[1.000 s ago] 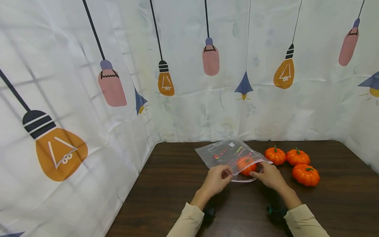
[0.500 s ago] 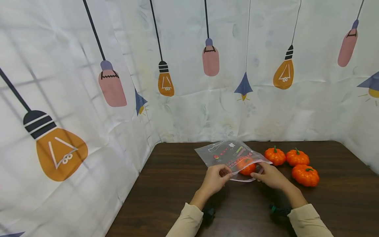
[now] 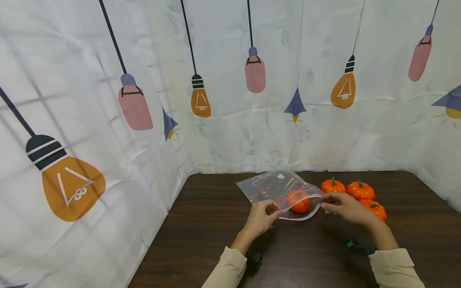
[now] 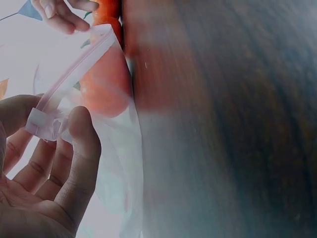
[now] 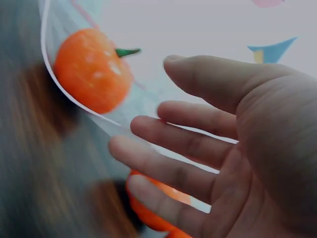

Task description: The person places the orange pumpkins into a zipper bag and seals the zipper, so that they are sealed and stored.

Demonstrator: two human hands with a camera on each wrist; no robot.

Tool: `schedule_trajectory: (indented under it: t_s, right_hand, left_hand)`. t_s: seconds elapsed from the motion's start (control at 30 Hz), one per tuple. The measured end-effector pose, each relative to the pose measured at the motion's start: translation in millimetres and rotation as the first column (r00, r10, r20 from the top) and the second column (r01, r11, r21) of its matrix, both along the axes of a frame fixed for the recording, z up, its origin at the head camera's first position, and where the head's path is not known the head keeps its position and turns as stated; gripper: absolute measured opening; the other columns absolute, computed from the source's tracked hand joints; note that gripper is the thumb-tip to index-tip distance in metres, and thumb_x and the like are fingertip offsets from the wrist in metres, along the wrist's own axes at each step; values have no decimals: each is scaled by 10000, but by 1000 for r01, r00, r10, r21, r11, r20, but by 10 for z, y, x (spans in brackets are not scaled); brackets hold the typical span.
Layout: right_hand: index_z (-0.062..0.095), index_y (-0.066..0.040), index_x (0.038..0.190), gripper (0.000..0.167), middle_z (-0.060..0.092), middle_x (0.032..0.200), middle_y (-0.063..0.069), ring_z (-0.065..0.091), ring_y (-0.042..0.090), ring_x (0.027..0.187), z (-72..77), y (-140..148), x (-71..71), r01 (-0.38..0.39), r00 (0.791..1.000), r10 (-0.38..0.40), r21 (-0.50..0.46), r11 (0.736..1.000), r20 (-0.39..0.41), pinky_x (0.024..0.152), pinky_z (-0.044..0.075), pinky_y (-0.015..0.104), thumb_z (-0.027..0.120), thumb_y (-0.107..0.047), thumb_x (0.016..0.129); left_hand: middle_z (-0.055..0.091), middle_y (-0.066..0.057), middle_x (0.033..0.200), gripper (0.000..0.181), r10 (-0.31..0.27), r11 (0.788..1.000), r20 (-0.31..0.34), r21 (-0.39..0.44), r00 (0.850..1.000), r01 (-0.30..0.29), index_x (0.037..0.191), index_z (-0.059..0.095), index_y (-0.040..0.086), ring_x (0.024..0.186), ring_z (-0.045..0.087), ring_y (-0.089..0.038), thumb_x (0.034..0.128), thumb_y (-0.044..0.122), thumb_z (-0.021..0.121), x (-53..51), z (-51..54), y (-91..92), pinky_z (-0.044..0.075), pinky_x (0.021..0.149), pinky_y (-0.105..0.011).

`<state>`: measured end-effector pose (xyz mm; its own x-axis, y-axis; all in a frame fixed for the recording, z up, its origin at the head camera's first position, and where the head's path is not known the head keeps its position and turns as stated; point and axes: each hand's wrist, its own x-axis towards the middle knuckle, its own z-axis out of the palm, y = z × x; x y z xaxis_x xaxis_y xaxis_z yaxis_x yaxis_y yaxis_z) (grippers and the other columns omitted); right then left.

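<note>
A clear zip bag (image 3: 264, 188) with a pink-edged mouth and printed designs lies on the table, its mouth parted toward the person. Inside it sits one small orange pumpkin (image 3: 300, 205) with a green stem (image 5: 128, 52). My left hand (image 3: 262, 218) pinches the left end of the bag's mouth, close to a clear slider (image 4: 37, 121) on the zip strip. By the right end of the mouth is my right hand (image 3: 347, 206). Its fingers are extended and its thumb stands apart from them in the right wrist view; nothing is held there.
Three more pumpkins stand to the right of the bag: one at the back (image 3: 332, 186), another beside it (image 3: 361, 191), and a third (image 3: 376, 210) partly behind the right hand. Behind the dark wooden table (image 3: 201, 224) hangs a white printed cloth (image 3: 230, 140).
My right hand has drawn back to the right, out of the bag's mouth and away from the pumpkin inside. My left hand keeps its place on the bag.
</note>
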<state>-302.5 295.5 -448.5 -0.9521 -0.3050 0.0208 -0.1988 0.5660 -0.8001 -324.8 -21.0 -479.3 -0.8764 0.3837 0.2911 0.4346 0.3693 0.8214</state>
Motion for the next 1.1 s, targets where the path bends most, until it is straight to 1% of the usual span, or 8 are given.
schedule_trajectory:
  t_s: [0.17, 0.37, 0.43, 0.53, 0.63, 0.77, 0.97, 1.1]
  right_hand:
    - [516, 68, 1380, 515, 682, 1203, 221, 706, 170, 965, 99, 176, 81, 113, 989, -112, 11, 993, -99, 789, 574, 300, 585, -316, 1045]
    - [559, -31, 1363, 461, 678, 1200, 185, 611, -45, 887, 117, 395, 152, 303, 925, -282, 49, 952, -255, 754, 526, 226, 574, -364, 1045]
    - [569, -46, 1357, 469, 656, 1248, 194, 605, 27, 950, 103, 437, 193, 345, 907, -316, 61, 937, -278, 772, 513, 283, 574, -392, 1040]
    - [570, -45, 1362, 495, 631, 1292, 212, 539, -37, 961, 57, 525, 262, 400, 879, -362, 67, 914, -309, 753, 474, 240, 590, -410, 1028]
    - [539, -16, 1385, 534, 575, 1324, 261, 599, 113, 1017, -3, 641, 324, 430, 865, -389, 70, 900, -317, 696, 432, 195, 611, -398, 1019]
    - [492, 45, 1400, 583, 483, 1357, 325, 525, 493, 1108, -98, 812, 345, 436, 860, -391, 73, 897, -328, 678, 378, 157, 642, -357, 1005]
    - [399, 120, 1429, 682, 390, 1389, 383, 450, 537, 1136, -213, 1013, 342, 399, 890, -356, 109, 910, -287, 697, 373, 168, 664, -332, 992]
    - [292, 148, 1473, 760, 290, 1443, 428, 400, 598, 1197, -257, 1091, 330, 353, 924, -324, 127, 927, -204, 824, 499, 459, 640, -338, 1005]
  left_hand:
    - [680, -47, 763, 58, -8, 1000, 9, 3, 1000, 8, 948, 735, 49, 522, 520, 25, 911, 90, 750, -2, -5, 3, 509, 443, -210]
    - [682, -36, 780, 48, -11, 1000, 20, 1, 1000, 11, 952, 737, 66, 526, 532, 15, 921, 101, 744, 0, -12, 7, 513, 446, -214]
    - [680, -34, 776, 42, -8, 1000, 18, -2, 1000, 8, 948, 737, 71, 517, 531, 9, 919, 100, 747, 0, -11, 2, 509, 445, -213]
    - [677, -32, 771, 50, -7, 1000, 7, -7, 1000, 7, 947, 736, 67, 503, 524, 7, 923, 110, 743, -4, -10, 2, 507, 445, -210]
    - [675, -33, 770, 73, -13, 1000, 0, -5, 1000, 13, 953, 735, 52, 499, 517, 15, 924, 119, 743, -7, -5, 4, 506, 445, -206]
    - [679, -42, 774, 76, -17, 1000, -3, 4, 1000, 17, 953, 735, 42, 511, 514, 26, 920, 109, 744, -3, 2, 1, 507, 445, -203]
    - [684, -52, 779, 60, -17, 1000, -8, 8, 1000, 17, 952, 739, 47, 517, 515, 29, 917, 95, 745, 5, 12, 0, 509, 447, -204]
    - [684, -48, 775, 51, -15, 1000, -13, 14, 1000, 15, 952, 741, 51, 514, 519, 23, 917, 88, 743, 4, 9, 0, 506, 445, -201]
